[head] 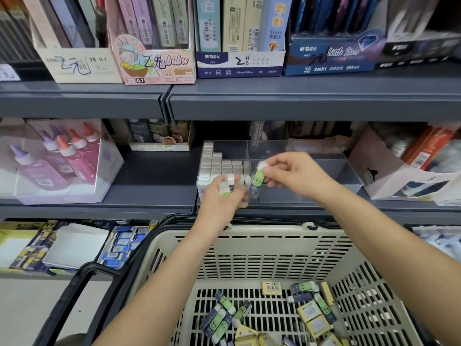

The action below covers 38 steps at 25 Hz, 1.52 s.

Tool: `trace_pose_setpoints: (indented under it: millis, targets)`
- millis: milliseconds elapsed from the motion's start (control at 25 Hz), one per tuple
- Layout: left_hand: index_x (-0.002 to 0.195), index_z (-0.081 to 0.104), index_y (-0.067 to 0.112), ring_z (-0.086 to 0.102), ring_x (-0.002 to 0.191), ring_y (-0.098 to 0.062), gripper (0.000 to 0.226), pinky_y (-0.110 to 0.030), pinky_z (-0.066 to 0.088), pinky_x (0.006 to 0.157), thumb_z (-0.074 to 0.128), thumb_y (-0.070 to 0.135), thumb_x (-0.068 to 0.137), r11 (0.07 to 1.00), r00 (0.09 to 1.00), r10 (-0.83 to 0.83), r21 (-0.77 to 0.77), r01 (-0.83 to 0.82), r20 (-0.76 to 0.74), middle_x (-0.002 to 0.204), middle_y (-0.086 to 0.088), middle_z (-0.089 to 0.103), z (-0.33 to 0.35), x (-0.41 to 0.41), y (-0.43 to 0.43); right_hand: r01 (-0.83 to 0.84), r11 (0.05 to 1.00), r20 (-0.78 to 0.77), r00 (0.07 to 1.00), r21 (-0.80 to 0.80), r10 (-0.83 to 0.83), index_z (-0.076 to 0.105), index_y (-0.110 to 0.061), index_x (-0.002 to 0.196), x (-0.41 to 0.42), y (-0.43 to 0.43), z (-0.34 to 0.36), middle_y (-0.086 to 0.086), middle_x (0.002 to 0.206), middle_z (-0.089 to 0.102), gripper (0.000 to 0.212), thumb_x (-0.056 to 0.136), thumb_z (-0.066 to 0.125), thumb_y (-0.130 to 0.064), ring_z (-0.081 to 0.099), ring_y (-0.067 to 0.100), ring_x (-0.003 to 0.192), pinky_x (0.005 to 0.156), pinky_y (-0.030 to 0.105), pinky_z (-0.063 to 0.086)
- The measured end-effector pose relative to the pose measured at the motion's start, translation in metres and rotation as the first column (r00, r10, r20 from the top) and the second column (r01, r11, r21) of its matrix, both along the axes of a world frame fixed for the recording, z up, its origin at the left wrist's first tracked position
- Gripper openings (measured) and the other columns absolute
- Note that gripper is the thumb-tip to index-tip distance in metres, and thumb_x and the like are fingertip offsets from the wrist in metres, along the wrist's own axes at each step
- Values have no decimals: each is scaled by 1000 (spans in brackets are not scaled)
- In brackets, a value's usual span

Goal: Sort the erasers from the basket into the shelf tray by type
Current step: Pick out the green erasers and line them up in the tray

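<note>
The fingers (pixel 267 169) of the right hand (pixel 296 174) pinch a green-sleeved eraser (pixel 258 180), held upright over the clear tray (pixel 350 182). The fingers (pixel 238 196) of the left hand (pixel 219 204) grip a second green eraser (pixel 225 188) just beside it. The tray's left compartment holds white erasers (pixel 219 166). The tray sits on the grey shelf (pixel 149 176). Below, the basket (pixel 274 242) contains loose green and yellow erasers (pixel 224 318).

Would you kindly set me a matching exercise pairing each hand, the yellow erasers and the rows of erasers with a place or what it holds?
1. right hand
2. left hand
3. yellow erasers
4. rows of erasers

A. in the tray's left compartment
B. loose in the basket
C. pinches one green eraser
D. grips a bunch of erasers

Pairs: 1-C, 2-D, 3-B, 4-A
</note>
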State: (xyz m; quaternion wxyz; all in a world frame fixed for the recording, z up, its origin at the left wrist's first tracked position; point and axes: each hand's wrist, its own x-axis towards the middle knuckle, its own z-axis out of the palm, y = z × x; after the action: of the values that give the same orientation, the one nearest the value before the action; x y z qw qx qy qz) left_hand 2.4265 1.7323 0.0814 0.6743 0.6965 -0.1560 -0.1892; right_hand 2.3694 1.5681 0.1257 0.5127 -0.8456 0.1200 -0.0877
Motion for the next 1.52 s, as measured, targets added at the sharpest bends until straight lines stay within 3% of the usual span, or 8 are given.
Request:
trace_pose_setpoints:
  millis: [120,280,480,640,1000,1160,1320,1520]
  targets:
    - [107,46,14,50,44,-9,21,-23,44,56,54,17,88,995,999,38,95,-36,-20,61,6,58,-5,9,7,178,984,55,982,18,-178,61,-16,88,12,-25,3,-3,69,67,4,86,62,-13,62,-1,53,53,16,48]
    - [89,50,18,38,44,-8,8,-26,35,50,56,16,84,990,1000,-2,142,3,-14,60,6,45,-8,11,13,263,964,37,964,-42,-262,58,-23,77,34,-36,-7,4,78,66,16,85,65,-11,64,15,67,76,30,54]
    - [91,53,28,52,49,1,20,-14,44,54,53,8,86,971,997,-76,230,69,21,73,5,58,-9,8,16,164,966,-80,980,-199,-183,57,-25,80,52,-28,-21,0,84,68,10,89,60,-22,66,16,73,77,30,52]
    - [96,51,21,67,76,-3,20,-20,54,68,51,2,90,997,999,-45,54,46,-22,91,3,69,-10,6,16,50,918,-191,972,-394,-135,61,-17,106,54,-18,-33,3,95,68,17,94,49,-20,64,19,84,75,25,48]
    - [89,57,42,59,86,-6,28,-31,50,90,59,14,88,995,987,14,97,-30,160,92,17,62,-7,-1,14,-124,765,-276,958,-632,-72,59,-13,115,48,-14,-36,11,118,60,29,98,36,-20,54,27,101,77,25,39]
    - [87,59,44,59,70,1,25,-9,48,62,56,19,92,996,990,-15,91,2,143,84,17,63,0,-2,13,138,876,27,990,-463,-142,64,-19,108,27,-3,-22,-8,87,68,24,94,45,-19,62,12,86,84,28,49]
    - [85,62,40,61,72,-2,27,-14,45,55,51,17,94,991,985,-73,126,53,155,79,11,65,4,-6,7,-50,993,29,998,-106,53,64,-13,108,6,11,-11,-8,74,67,21,94,49,-10,62,-1,62,65,13,49]
    - [102,65,27,52,44,3,17,-11,40,45,52,19,94,983,984,-120,152,99,135,54,10,60,3,-8,4,-72,997,42,996,-7,73,67,-19,89,-8,12,-3,-1,73,70,7,88,60,-17,63,2,60,56,10,46]
